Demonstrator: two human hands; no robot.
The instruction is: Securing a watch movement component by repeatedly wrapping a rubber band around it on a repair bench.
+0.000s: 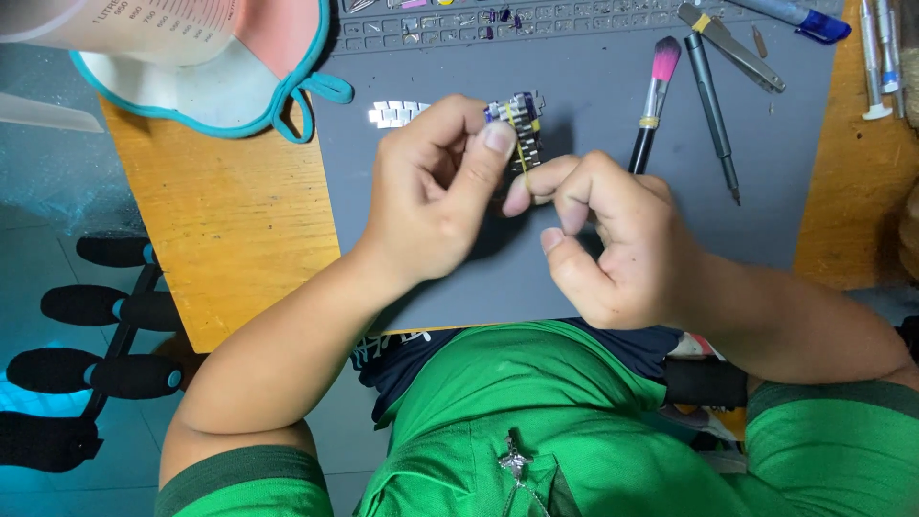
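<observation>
My left hand pinches a metal watch bracelet between thumb and fingers, holding it a little above the grey work mat. My right hand is curled just to its right and grips a thin yellowish pin tool whose tip touches the bracelet links. A loose strip of silver bracelet links lies on the mat left of the held piece.
On the mat's right lie a pink-tipped brush, a dark screwdriver and grey tweezers. A parts tray runs along the mat's far edge. A measuring jug on a teal-edged pad stands at the wooden table's far left.
</observation>
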